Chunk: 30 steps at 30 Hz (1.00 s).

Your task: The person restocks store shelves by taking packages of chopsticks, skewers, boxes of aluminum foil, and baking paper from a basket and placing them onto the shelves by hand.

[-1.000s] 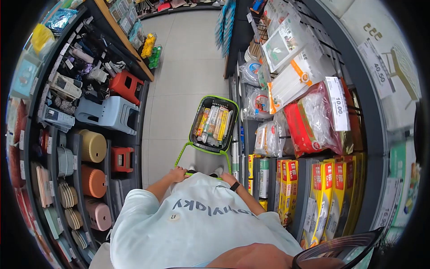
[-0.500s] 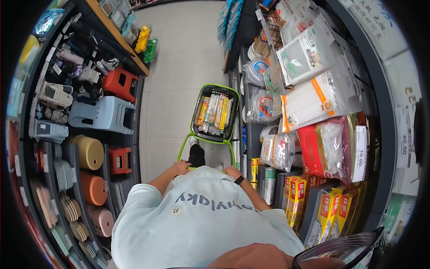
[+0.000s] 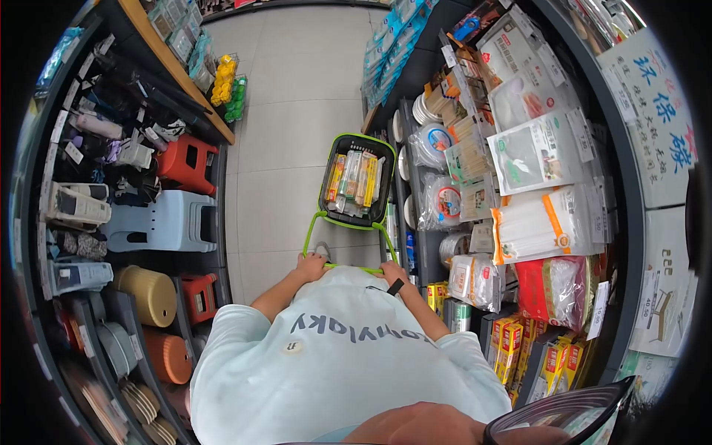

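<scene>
A black shopping basket [image 3: 391, 159] with a lime-green rim is on the aisle floor ahead of me. Inside it lie several long boxes [image 3: 360, 178] and wrapped packs, some yellow, some white and green. Its lime-green pull handle [image 3: 306, 236] reaches back to my waist. On the left end of the handle's crossbar, my left hand [image 3: 313, 267] is closed. The other end is gripped by my right hand [image 3: 391, 272], with a dark band on that wrist. Part of my shoe [image 3: 322, 249] shows between the handle's arms.
Shelves on the left hold plastic stools [image 3: 163, 221] and folded umbrellas. Close on the right, racks carry bagged disposable goods [image 3: 545, 222], paper plates [image 3: 434, 144] and yellow boxes [image 3: 508, 345]. Yellow and green packs [image 3: 224, 80] hang farther along the left. Tiled floor [image 3: 278, 141] runs ahead.
I have moved forward along the aisle: the shelf goods on both sides slide back toward me. The basket stays in front, both hands still on its handle. Less of my leg shows.
</scene>
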Tool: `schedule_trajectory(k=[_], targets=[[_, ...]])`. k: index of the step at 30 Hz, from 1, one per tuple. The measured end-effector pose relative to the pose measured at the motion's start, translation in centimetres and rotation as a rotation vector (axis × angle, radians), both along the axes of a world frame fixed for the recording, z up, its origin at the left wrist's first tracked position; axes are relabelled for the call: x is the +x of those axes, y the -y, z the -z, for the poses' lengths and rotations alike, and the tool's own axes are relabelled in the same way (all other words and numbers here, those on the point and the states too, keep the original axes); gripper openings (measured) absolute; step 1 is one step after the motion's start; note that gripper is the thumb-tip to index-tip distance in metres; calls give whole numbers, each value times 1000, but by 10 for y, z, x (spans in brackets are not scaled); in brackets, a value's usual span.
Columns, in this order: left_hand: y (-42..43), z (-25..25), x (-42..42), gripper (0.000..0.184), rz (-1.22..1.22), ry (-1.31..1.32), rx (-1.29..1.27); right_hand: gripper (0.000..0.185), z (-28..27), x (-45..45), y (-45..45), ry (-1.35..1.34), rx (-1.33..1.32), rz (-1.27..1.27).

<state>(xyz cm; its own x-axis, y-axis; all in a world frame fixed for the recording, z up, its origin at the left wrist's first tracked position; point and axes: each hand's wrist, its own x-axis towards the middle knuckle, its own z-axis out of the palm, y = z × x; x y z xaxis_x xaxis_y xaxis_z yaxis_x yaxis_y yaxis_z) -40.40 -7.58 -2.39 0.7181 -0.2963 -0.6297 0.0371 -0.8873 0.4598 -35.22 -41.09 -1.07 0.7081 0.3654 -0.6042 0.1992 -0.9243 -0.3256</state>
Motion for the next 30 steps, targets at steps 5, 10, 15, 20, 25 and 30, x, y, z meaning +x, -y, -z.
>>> schedule_trajectory(k=[5, 10, 15, 20, 25, 30], targets=[[-19, -27, 34, 56, -42, 113, 155, 37, -21, 28, -44, -1, -36, 107], [-18, -16, 53, 56, -36, 144, 181, 38, -29, 43, -58, 51, -74, 180], [-28, -14, 68, 53, -77, 327, 202, 40, -32, 64, -68, 87, -20, 222], [-35, -22, 90, 49, -86, 428, 175, 39, -15, 95, -62, 58, 40, 99], [-44, -41, 127, 48, -76, 415, 143, 42, 0, 146, -51, -60, 206, 25], [-42, -67, 168, 45, -75, 366, 93, 51, 5, 224, -40, -527, 341, -59]])
